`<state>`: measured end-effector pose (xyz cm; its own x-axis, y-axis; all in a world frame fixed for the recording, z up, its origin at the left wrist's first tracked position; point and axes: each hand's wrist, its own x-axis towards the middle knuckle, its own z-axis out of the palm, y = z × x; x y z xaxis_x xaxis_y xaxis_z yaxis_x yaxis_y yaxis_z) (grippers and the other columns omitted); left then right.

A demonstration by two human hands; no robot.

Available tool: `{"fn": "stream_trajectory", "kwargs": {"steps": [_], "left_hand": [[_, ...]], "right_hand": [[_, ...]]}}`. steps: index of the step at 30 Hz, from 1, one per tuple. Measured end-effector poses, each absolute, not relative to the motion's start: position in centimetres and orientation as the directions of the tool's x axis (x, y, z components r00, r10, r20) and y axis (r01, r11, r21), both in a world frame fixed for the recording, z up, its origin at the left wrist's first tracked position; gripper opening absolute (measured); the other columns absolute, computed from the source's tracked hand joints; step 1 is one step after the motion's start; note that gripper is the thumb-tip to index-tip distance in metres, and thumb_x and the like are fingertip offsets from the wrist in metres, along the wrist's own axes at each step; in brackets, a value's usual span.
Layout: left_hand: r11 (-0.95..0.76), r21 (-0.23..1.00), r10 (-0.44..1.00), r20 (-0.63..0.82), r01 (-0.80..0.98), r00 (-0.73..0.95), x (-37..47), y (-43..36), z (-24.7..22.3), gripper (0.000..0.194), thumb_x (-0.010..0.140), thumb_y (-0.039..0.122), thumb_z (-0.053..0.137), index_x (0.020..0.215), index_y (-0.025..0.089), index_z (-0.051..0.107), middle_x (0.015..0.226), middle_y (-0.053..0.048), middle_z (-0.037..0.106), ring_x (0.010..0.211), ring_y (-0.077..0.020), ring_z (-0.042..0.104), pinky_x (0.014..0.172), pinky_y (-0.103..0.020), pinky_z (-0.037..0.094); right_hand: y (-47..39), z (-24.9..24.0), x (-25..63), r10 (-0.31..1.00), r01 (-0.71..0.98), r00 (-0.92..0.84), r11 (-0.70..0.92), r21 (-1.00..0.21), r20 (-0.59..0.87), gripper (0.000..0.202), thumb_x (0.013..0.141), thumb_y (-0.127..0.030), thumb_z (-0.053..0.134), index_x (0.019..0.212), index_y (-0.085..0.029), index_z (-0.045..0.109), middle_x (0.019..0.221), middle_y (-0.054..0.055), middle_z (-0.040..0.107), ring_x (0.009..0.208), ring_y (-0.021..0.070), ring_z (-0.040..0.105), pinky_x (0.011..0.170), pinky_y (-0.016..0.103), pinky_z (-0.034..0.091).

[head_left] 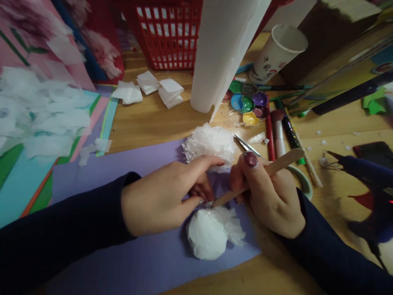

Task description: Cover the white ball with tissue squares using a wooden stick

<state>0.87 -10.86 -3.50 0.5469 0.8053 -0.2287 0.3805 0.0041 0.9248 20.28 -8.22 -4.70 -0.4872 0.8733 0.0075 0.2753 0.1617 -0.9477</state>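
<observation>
My right hand (267, 192) is closed around a wooden craft stick (285, 162). The stick's lower tip presses at the upper edge of a white paper-covered ball (207, 235). Ruffled white tissue paper (235, 225) sticks out from the ball's right side. My left hand (172, 188) is beside the stick's tip, its index finger stretched out and apart from the thumb, the other fingers bent. Its thumb tip is close to the ball's top edge. Just beyond my hands lies a fluffy white tissue pompom (208, 143). Ball and pompom rest on a purple sheet (123, 262).
A white paper roll (227, 49) stands before a red basket (168, 37). Folded white squares (170, 92) and a tissue pile (46, 110) lie left. Scissors (245, 145), paint pots (250, 100), brushes (278, 131), a paper cup (278, 53) and a glue gun (368, 184) are right.
</observation>
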Motion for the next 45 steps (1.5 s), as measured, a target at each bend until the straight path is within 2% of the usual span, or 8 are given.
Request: {"fn": "stream_trajectory", "kwargs": {"steps": [14,22,28,33,36,39,42,45], "left_hand": [[-0.006,0.925,0.794,-0.227,0.38,0.564,0.7,-10.8,-3.9,0.059,0.081,-0.005,0.047,0.135,0.018,0.039,0.09,0.002,0.073,0.084,-0.0116,0.068,0.077,-0.021,0.049],[0.009,0.928,0.789,-0.235,0.372,0.567,0.6,-10.8,-3.9,0.062,0.078,-0.007,0.048,0.134,0.017,0.039,0.089,0.001,0.072,0.084,-0.0114,0.068,0.078,-0.022,0.05],[-0.019,0.935,0.773,-0.211,0.354,0.598,0.4,-10.8,-4.0,0.062,0.078,-0.009,0.047,0.135,0.015,0.037,0.093,-0.002,0.072,0.087,-0.0115,0.068,0.082,-0.023,0.051],[-0.155,0.893,0.798,-0.14,0.423,0.586,-0.5,-10.4,-1.8,0.041,0.081,-0.006,0.047,0.116,0.012,0.057,0.099,-0.006,0.072,0.09,-0.012,0.068,0.082,-0.023,0.05],[-0.162,0.864,0.84,-0.133,0.477,0.526,-1.2,-10.9,-0.6,0.031,0.082,-0.002,0.049,0.105,0.013,0.064,0.097,-0.005,0.073,0.088,-0.0115,0.067,0.079,-0.021,0.048],[-0.083,0.818,0.885,-0.201,0.569,0.42,-2.0,-11.7,-0.1,0.021,0.086,0.01,0.051,0.1,0.014,0.067,0.083,-0.002,0.072,0.073,-0.0115,0.065,0.068,-0.021,0.047],[-0.023,0.72,0.931,-0.238,0.694,0.277,-4.1,-12.0,0.5,0.02,0.087,0.02,0.05,0.094,0.016,0.069,0.068,0.001,0.067,0.061,-0.0116,0.06,0.062,-0.022,0.044],[0.048,0.572,0.986,-0.156,0.818,0.051,-8.1,-11.9,1.6,0.021,0.085,0.031,0.053,0.088,0.018,0.069,0.065,0.002,0.065,0.06,-0.0133,0.059,0.063,-0.024,0.043]], "right_hand": [[-8.1,-4.7,20.3,0.877,0.326,-0.48,0.161,-0.932,-0.017,0.051,0.102,-0.041,0.033,0.06,-0.019,0.051,0.044,-0.006,0.047,0.038,0.0034,0.046,0.039,0.016,0.035],[-8.8,-4.5,20.4,0.974,0.16,-0.227,0.056,-0.986,0.018,0.051,0.098,-0.047,0.042,0.056,-0.02,0.053,0.041,-0.005,0.046,0.036,0.0078,0.045,0.037,0.022,0.033],[-9.1,-4.1,20.3,0.982,0.048,-0.12,0.152,-0.987,0.145,0.049,0.096,-0.041,0.048,0.053,-0.019,0.055,0.037,-0.005,0.044,0.03,0.0078,0.04,0.032,0.022,0.028],[-9.3,-4.5,20.8,0.974,-0.001,-0.097,0.204,-0.979,0.203,0.048,0.097,-0.039,0.045,0.054,-0.019,0.055,0.039,-0.003,0.046,0.03,0.0083,0.04,0.031,0.023,0.029],[-9.4,-4.9,21.3,0.963,0.096,-0.186,0.215,-0.972,0.195,0.05,0.097,-0.044,0.043,0.056,-0.019,0.056,0.039,-0.002,0.047,0.033,0.01,0.045,0.032,0.023,0.031],[-9.6,-5.0,21.5,0.963,0.137,-0.211,0.2,-0.97,0.169,0.048,0.096,-0.048,0.043,0.059,-0.019,0.056,0.041,-0.001,0.049,0.035,0.0111,0.046,0.034,0.024,0.034],[-10.0,-4.6,21.2,0.985,0.171,-0.161,0.093,-0.981,0.066,0.049,0.092,-0.054,0.046,0.058,-0.021,0.055,0.043,-0.001,0.048,0.036,0.0124,0.043,0.035,0.026,0.03],[-10.3,-4.1,20.9,0.99,0.222,-0.138,0.053,-0.974,0.022,0.05,0.087,-0.06,0.05,0.054,-0.023,0.057,0.044,0.001,0.047,0.036,0.0142,0.04,0.036,0.03,0.03]]}}
